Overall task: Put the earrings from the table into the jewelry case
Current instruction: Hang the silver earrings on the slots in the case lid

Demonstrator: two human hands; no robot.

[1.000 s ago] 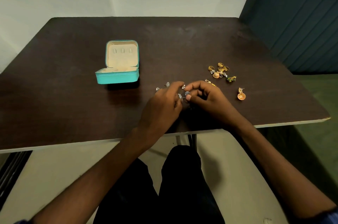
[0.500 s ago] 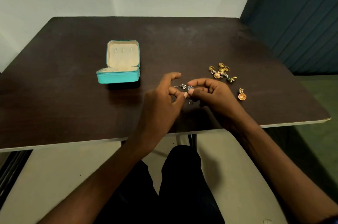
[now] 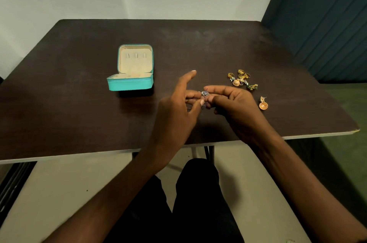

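Silver earring [image 3: 205, 94] between both hands' grip

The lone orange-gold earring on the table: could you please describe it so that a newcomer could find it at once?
Start at the dark brown table and go to its right part, beyond the right hand. A cluster of gold earrings lies there. The lone orange-gold earring lies apart from it, nearer the front edge, a round domed piece.

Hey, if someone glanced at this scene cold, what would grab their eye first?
Probably the open turquoise jewelry case with its cream lining, left of centre on the dark brown table. Next, the left hand and right hand pinching a small silver earring between them, and the heap of gold earrings to the right.
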